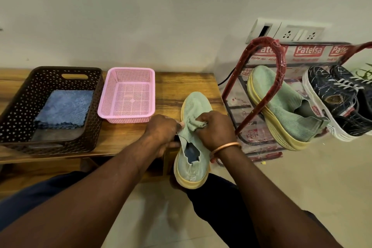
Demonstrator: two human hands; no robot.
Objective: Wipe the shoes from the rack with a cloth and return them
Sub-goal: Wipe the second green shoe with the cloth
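Shoe (191,169) sits just left of the rack (261,44), left hand (161,131) gripping its side, right hand (216,131) bunched round a cloth (192,125) on the upper. Mid-wipe I'd say; next it needs slotting back there.

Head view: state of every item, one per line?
green shoe in hand, off the rack, upright
left hand, grips that shoe's side
right hand, grips cloth on its upper
cloth, bunched
second green shoe, tilted on rack
dark sneakers, on rack
blue cloths, folded in brown basket
pink basket, upright on bench
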